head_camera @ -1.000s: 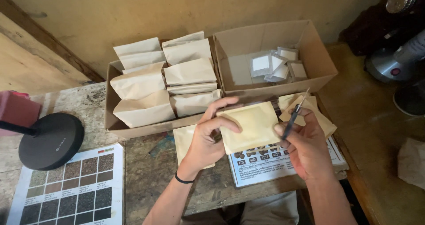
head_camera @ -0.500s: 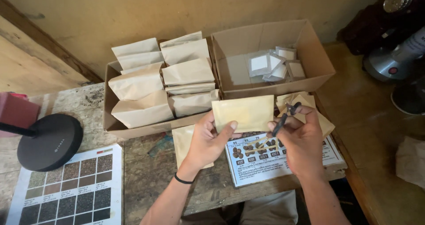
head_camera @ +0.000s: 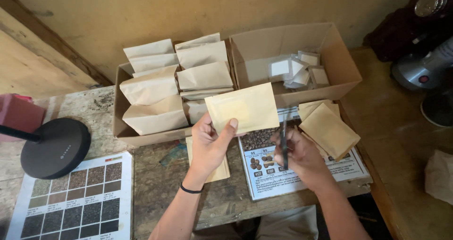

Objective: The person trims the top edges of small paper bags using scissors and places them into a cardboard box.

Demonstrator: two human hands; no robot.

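My left hand (head_camera: 210,143) holds a flat tan paper pouch (head_camera: 243,109) up by its lower left corner, over the printed card. My right hand (head_camera: 299,155) grips a dark pen (head_camera: 284,141), upright, just below the pouch's right edge. A cardboard box (head_camera: 123,131) packed with several filled tan pouches (head_camera: 155,86) stands right behind my left hand. Another tan pouch (head_camera: 222,171) lies on the table under my left wrist.
An open cardboard box (head_camera: 342,63) holding small white packets (head_camera: 295,70) stands at the back right. More tan pouches (head_camera: 328,129) lie on a laminated card with bean pictures (head_camera: 292,181). A colour swatch chart (head_camera: 78,204), a black round lamp base (head_camera: 54,148) and a grinder (head_camera: 424,63) flank the area.
My left hand has lifted the pouch up and leftward, away from the pen. My right hand has dropped lower with the pen turned upright.
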